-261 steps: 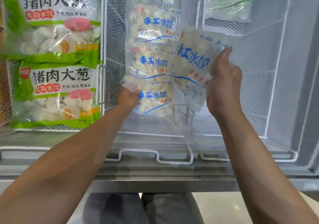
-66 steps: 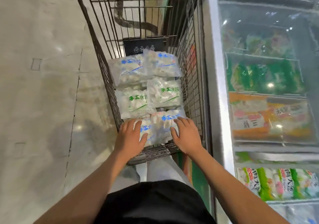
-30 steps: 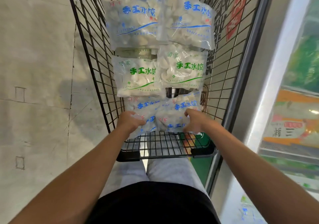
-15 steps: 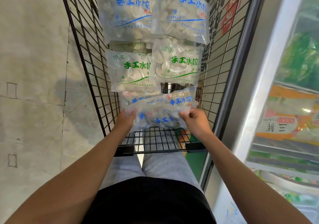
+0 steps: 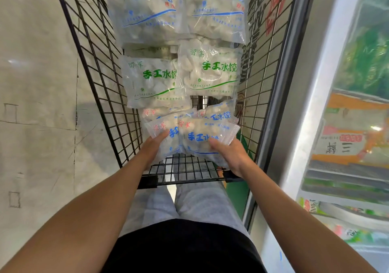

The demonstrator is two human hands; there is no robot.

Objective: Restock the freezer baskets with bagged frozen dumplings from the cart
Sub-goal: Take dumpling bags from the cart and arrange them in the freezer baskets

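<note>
Clear blue-print bags (image 5: 197,138) now lifted off the cart (image 5: 185,167) near edge, left hand (image 5: 154,146) and right hand (image 5: 228,154) gripping both ends; freezer next.

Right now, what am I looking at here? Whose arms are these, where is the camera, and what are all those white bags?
There is no machine here: these are a person's two bare arms, filmed by a camera worn on their head, looking forward and down. In front stands a black wire shopping cart loaded with clear bags of frozen dumplings: two with blue print at the far end, two with green print in the middle, and more blue ones nearest. The left hand and the right hand each grip a side of the nearest bags. On the right is a freezer with a glass lid, with colourful packets inside.
</note>
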